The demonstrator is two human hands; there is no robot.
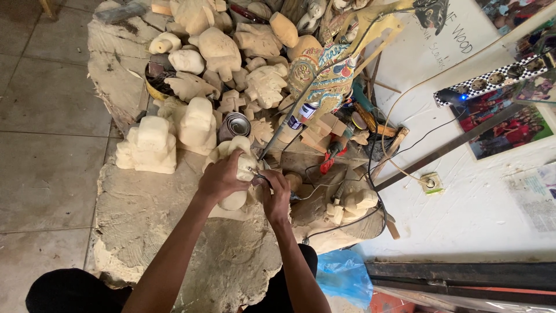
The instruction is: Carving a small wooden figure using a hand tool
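Under the head camera, the left hand (222, 178) is wrapped around a pale unfinished wooden carving (236, 168), pinning it to the rough stone-like desk (150, 220). Just to its right, the right hand (275, 194) is closed around a small rotary carving tool (258, 174) whose tip meets the carving between the two hands; a thin cable (324, 186) trails off further right. Beyond the left hand stand blocky rough-cut figures (152, 145) and a tin can (234, 125), and further out a painted puppet figure (324, 75) leans over a heap of carved blanks.

For clean work, I judge the holding hand should keep the piece braced firmly against the desk, fingers clear of the bit, while the tool hand makes light, short passes.

The tool's tip and the spot being cut are hidden by the fingers, so the bit's shape is probably a fine burr, though that cannot be told. The carving's lower face is covered too.
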